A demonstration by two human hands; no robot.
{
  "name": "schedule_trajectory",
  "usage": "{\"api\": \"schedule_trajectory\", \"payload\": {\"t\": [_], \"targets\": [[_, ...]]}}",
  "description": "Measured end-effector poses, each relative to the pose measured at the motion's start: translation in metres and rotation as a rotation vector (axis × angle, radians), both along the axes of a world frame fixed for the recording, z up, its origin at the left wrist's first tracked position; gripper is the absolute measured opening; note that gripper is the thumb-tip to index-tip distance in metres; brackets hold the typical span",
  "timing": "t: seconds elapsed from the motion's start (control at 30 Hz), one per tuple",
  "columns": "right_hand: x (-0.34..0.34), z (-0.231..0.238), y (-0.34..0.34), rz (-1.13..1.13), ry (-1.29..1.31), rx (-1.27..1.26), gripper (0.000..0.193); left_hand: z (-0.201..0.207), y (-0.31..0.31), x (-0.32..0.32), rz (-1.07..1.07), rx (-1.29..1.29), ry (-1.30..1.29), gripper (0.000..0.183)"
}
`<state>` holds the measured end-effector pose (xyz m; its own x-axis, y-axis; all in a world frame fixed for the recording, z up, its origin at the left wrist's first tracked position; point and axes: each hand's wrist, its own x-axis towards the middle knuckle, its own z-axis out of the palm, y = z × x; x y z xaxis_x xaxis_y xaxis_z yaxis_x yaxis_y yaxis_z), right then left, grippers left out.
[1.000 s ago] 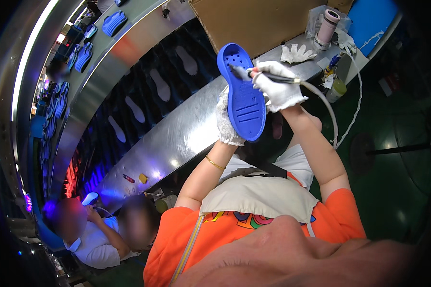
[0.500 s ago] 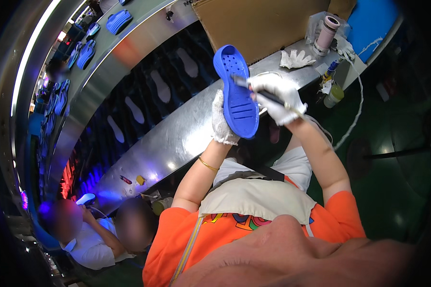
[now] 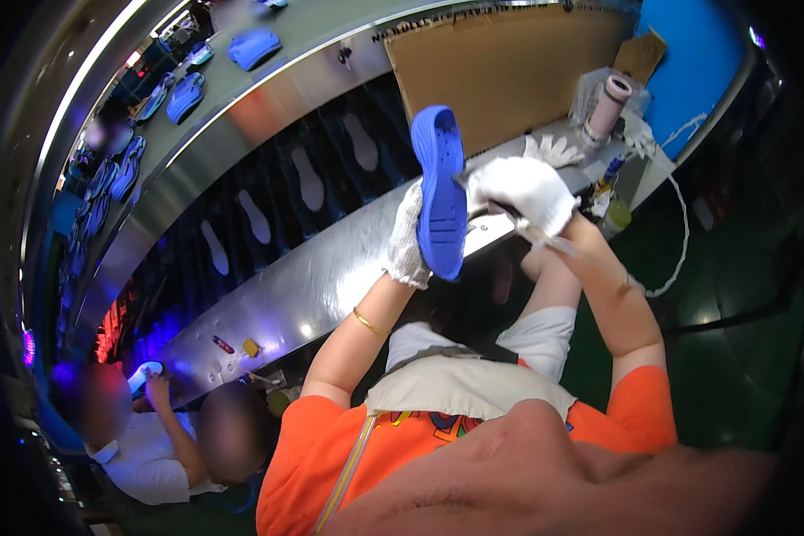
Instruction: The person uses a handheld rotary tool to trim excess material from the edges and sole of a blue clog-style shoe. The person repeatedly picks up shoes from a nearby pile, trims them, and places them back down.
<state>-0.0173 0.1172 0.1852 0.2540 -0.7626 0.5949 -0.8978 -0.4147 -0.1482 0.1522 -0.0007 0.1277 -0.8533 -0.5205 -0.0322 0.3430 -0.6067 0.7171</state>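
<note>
A blue clog-type shoe sole (image 3: 441, 210) with small holes and grooves stands tilted above the metal ledge, its face turned partly to the right. My left hand (image 3: 407, 239), in a white knit glove, grips its left edge near the lower end. Close by on the other side is my gloved right hand (image 3: 529, 190), its back toward me and its fingers curled round a dark-handled brush (image 3: 502, 210) with a pale tube trailing along my wrist. The brush's tip comes up to the sole's right edge; whether it touches is blurred.
Behind the metal ledge (image 3: 330, 246), grey insoles (image 3: 307, 179) lie on a dark rack. Blue shoes (image 3: 186, 96) line an upper conveyor. A cardboard sheet (image 3: 509, 76), spare gloves (image 3: 554, 150) and a pink bottle (image 3: 609, 107) stand right. Two people (image 3: 147, 456) sit lower left.
The sole has turned edgewise to the right and sits slightly lower. My right hand has rolled over, and the brush has moved from the sole's face to its right edge.
</note>
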Motion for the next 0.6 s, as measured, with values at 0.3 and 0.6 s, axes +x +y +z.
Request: {"api": "schedule_trajectory", "payload": {"t": [0.3, 0.6], "targets": [[0.014, -0.002, 0.046, -0.069, -0.827, -0.372, 0.016, 0.074, -0.009, 0.02, -0.124, 0.058, 0.18, 0.066], [0.0, -0.046, 0.071, 0.049, -1.306, -0.413, 0.029, 0.253, -0.178, -0.13, 0.034, -0.086, 0.62, 0.072]]}}
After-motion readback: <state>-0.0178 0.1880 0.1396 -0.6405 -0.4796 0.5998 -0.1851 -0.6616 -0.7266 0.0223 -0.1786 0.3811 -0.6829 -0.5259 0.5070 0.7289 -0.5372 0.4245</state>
